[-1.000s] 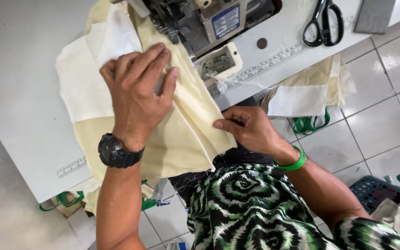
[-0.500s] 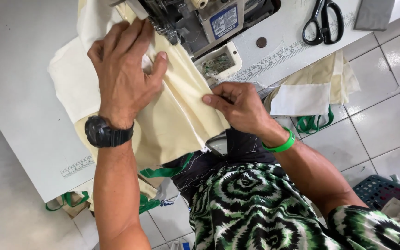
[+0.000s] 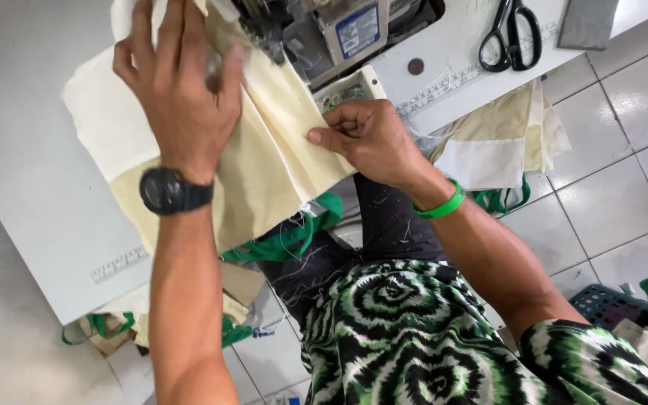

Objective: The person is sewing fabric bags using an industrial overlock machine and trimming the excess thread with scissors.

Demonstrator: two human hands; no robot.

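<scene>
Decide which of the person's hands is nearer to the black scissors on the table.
Right. The right hand pinches the cream fabric below-left of the scissors; the left hand presses fabric much farther left.

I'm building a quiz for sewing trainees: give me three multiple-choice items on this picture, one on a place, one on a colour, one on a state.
1. Where do the scissors lie?
A. on the table, right of the machine
B. on the floor
C. in the right hand

2. What colour is the band on the right wrist?
A. red
B. green
C. black

3. How is the left hand on the cloth?
A. clenched in a fist
B. lifted clear
C. spread flat, pressing

Key: 1 A, they rest on the white table beside the machine; 2 B, the band is bright green; 3 C, the fingers lie open on the cream cloth.
</scene>
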